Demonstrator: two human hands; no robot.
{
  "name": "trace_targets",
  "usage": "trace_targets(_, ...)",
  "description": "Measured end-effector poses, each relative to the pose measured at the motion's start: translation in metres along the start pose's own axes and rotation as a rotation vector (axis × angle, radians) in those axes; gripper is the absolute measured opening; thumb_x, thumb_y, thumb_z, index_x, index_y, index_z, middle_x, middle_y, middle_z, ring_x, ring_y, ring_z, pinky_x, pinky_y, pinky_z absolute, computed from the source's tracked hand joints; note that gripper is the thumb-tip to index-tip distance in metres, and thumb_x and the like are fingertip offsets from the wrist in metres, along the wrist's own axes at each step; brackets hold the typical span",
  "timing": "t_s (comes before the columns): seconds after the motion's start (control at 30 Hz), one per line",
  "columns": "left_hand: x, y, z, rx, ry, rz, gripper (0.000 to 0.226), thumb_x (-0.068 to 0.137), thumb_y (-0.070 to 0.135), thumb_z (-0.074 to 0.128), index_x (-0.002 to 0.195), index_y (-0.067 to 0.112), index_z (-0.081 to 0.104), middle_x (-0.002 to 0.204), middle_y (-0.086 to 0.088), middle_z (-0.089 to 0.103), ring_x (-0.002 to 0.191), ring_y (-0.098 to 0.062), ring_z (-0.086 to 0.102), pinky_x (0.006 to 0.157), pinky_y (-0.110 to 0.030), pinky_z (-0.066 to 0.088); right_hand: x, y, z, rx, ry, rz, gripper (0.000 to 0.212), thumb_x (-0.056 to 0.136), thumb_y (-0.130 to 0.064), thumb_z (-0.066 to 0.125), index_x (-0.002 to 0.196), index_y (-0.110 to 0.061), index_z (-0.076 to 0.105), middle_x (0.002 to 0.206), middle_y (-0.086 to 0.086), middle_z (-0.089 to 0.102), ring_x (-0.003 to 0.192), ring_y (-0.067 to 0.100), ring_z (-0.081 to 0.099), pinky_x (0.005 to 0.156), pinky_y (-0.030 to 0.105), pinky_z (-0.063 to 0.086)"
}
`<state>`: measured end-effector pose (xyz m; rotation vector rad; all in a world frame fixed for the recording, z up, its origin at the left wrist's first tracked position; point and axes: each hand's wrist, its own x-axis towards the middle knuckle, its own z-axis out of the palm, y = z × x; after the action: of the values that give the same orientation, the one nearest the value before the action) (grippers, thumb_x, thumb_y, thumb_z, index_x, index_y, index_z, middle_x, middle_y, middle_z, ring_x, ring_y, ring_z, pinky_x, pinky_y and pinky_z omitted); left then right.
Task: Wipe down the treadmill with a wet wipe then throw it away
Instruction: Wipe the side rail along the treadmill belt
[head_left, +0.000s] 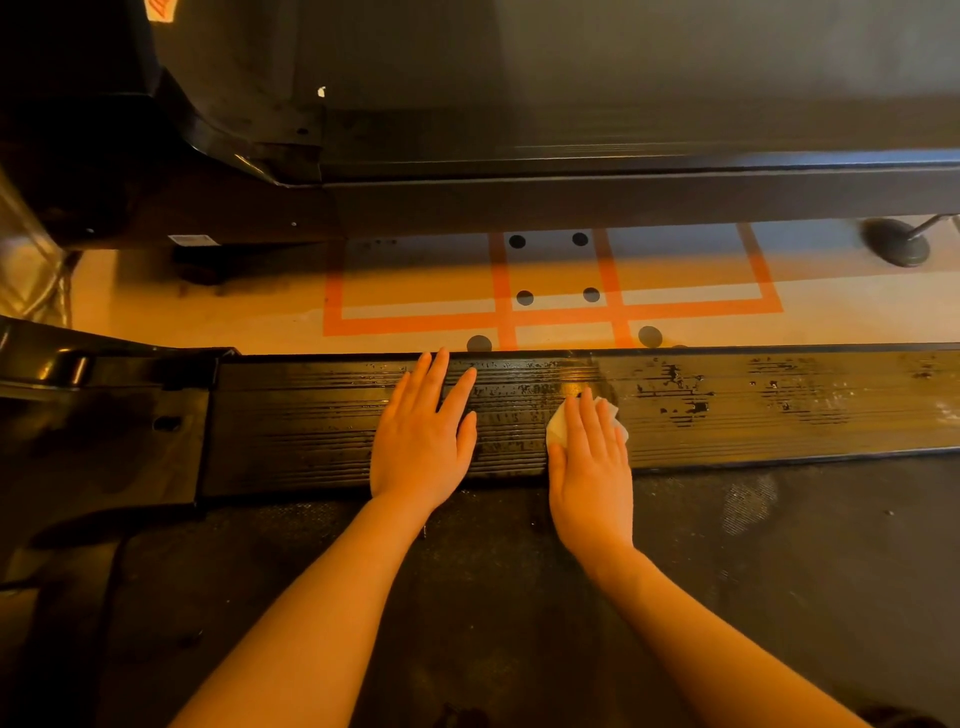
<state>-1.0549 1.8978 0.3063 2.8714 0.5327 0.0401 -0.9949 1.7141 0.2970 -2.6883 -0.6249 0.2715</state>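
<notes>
The treadmill's black ribbed side rail (753, 415) runs across the view, streaked with wet patches. My right hand (589, 467) lies flat on it with straight fingers, pressing a white wet wipe (558, 423) against the rail; most of the wipe is hidden under my fingers. My left hand (423, 436) rests flat on the rail to the left, fingers spread, with nothing under it. The dark treadmill belt (727, 597) fills the near part of the view, below both forearms.
Beyond the rail is a light floor with orange tape lines (561, 312) and black dots. A second black treadmill (571, 104) stands beyond that, with a round foot (896, 241) at the right. The rail's glossy front housing (104, 426) lies at the left.
</notes>
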Motion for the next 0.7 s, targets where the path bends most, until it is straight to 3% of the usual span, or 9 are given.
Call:
trace_targets(0.47,0.000,0.001,-0.003,0.015,-0.016,-0.012,0.051,0.100,0.038,0.039,0.149,0.022,0.036,0.160,-0.010,0.022,0.149,-0.026,0.016,0.117,-0.038,0.010,0.065,0.005,-0.018,-0.016,-0.037,-0.012,0.055,0.106,-0.034,0.028,0.155,-0.014,0.012,0.163,0.006,0.006,0.150,0.020,-0.001,0.119,0.032,-0.005)
trace_targets(0.7,0.000,0.000,-0.002,0.003,-0.015,-0.010,0.052,0.100,0.038,0.040,0.149,0.022,0.037,0.160,-0.010,0.024,0.149,-0.027,0.017,0.117,-0.039,0.012,0.043,0.006,-0.015,0.000,-0.018,0.001,0.056,0.106,-0.033,0.030,0.155,-0.013,0.014,0.163,0.006,0.007,0.150,0.021,-0.001,0.120,0.033,-0.004)
